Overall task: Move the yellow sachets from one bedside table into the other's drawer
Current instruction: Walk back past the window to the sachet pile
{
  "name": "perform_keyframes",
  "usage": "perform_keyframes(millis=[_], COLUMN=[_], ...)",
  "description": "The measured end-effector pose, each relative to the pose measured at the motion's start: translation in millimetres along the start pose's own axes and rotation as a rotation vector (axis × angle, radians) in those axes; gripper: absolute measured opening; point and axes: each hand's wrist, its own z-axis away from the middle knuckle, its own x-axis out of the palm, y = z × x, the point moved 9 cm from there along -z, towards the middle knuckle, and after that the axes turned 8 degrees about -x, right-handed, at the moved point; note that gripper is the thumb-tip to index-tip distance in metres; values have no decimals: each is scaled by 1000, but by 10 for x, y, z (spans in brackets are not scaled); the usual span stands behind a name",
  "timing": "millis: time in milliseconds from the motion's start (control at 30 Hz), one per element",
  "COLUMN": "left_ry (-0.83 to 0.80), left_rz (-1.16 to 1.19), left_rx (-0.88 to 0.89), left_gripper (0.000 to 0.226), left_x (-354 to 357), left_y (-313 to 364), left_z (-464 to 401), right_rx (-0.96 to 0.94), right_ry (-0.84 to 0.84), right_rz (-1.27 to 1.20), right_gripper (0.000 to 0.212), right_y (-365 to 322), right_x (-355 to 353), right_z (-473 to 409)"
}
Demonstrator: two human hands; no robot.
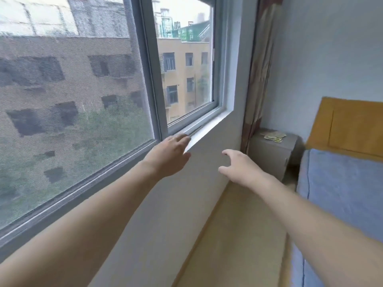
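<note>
I see both my arms stretched forward along the wall under the window (182,65); my left hand (169,156) hovers in front of the white window sill (204,132), its grip spread, fingers loosely extended, holding nothing; whether it touches the sill I cannot tell; my right hand (238,165) hangs in the air just to the right of that sill and lower, its grip also spread, thumb and fingers curved apart around nothing; the yellow sachets (274,136) lie in a small loose heap on the tabletop of the grey bedside table (271,156), well beyond the sill, in the corner; a patterned curtain (259,75) hangs down to the table's left; the bed (342,193) with its blue cover and orange-brown headboard (352,125) stands just right of the table; both hands are well apart from the sachets.
</note>
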Motion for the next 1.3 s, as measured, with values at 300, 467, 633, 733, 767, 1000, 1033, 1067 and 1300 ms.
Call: perform_keyframes(millis=[300,467,633,733,767,1000,1033,1067,1300], left_ry=[-35,-96,-99,-128,-138,-204,-232,-257,-339], left_rz=[113,117,195,215,220,302,313,321,430], left_rx=[221,276,242,277,280,319,311,297,164], left_gripper=[52,50,48,47,47,48,48,48,32], left_x=[1180,1695,1929,2242,2377,3459,3589,3692,4437], left_y=[719,1066,1343,1586,1659,2068,2096,2111,2466], left_z=[-2428,-3831,-5168,-5874,-6108,-7864,-8140,-8376,-10297], right_rx=[235,317,374,396,408,524,553,577,696], right_ry=[116,166,261,263,259,286,298,310,382], right_rz=[2,-22,16,-4,-12,-43,-63,-78,-121], right_gripper=[61,60,56,56,57,58,58,58,57], right_y=[1747,2723,3546,3996,4169,5517,5707,5865,7207], right_x=[-466,-908,-1560,-1673,-1679,-1813,-1887,-1958,-2451], right_z=[-1503,-2414,-3268,-3761,-3929,-5245,-5425,-5567,-6680])
